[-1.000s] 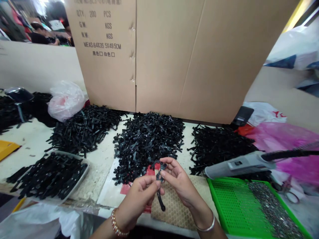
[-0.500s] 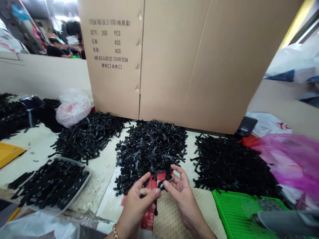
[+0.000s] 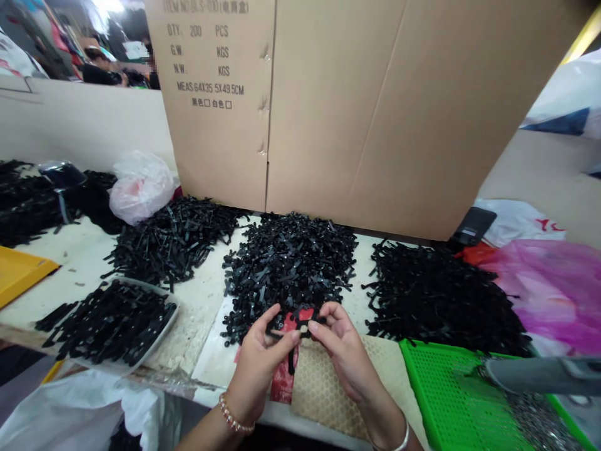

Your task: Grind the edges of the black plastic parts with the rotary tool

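My left hand (image 3: 263, 360) and my right hand (image 3: 340, 347) meet low in the middle of the head view, fingertips pinched together on small black plastic strips (image 3: 295, 341). One strip hangs down between the hands over a red card (image 3: 284, 376) and a honeycomb mat (image 3: 323, 388). Just beyond the fingers lies the middle pile of black strips (image 3: 288, 266).
More black piles lie at left (image 3: 173, 238) and right (image 3: 436, 294). A clear tray of strips (image 3: 113, 322) sits front left, a green perforated tray (image 3: 446, 401) front right with a grey tool (image 3: 539, 374) over it. A big cardboard box (image 3: 357, 106) stands behind; pink bag (image 3: 549, 288) at right.
The hands have stayed together on the black strips, moving slightly up toward the pile. The grey tool has dropped from above the green tray to the lower right corner.
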